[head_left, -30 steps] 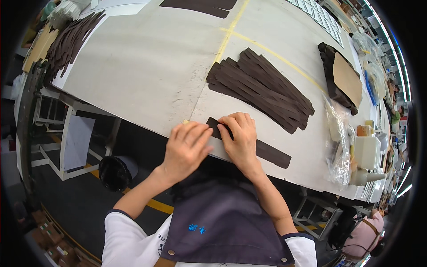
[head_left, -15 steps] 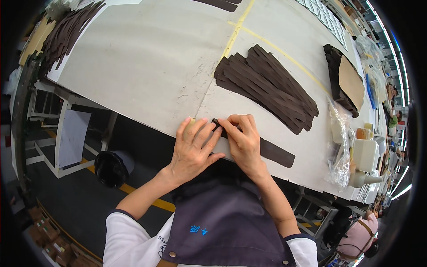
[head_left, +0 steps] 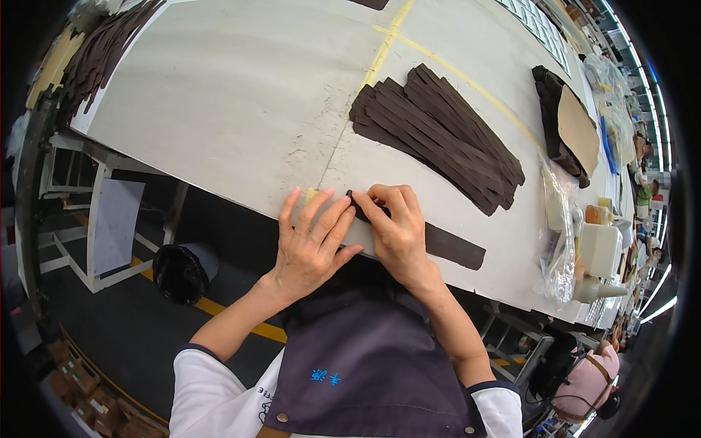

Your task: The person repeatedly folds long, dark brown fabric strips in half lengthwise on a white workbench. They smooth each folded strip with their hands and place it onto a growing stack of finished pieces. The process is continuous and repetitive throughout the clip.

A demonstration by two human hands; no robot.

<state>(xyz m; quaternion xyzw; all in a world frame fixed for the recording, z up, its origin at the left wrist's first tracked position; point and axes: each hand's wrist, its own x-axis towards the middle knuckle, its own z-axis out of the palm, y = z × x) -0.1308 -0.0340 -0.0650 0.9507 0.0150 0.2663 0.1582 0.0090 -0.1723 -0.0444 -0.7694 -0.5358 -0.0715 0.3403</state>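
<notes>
A single dark brown strip [head_left: 456, 247] lies flat along the table's near edge. Its right part shows, while its middle runs hidden under my right hand [head_left: 401, 237]. The right fingers are bent and pinch the strip near its left end, which pokes up dark between my hands. My left hand [head_left: 308, 244] rests on the table edge with its fingers spread; its index fingertip touches that left end. Beyond my hands a fanned pile of similar dark brown strips [head_left: 438, 139] lies on the pale table [head_left: 241, 109].
Yellow tape lines [head_left: 467, 84] cross the table. At right are a dark bundle with a tan piece [head_left: 577, 131], a clear plastic bag [head_left: 556, 233] and a white container [head_left: 601, 250]. More strips [head_left: 106, 62] lie far left. A black-lined bin [head_left: 179, 274] stands below; a person in pink [head_left: 584, 387] sits lower right.
My left hand has shifted slightly left, its fingers spread a little wider. The right hand keeps its pinch at the strip's end, almost unmoved. The whole view has shifted slightly.
</notes>
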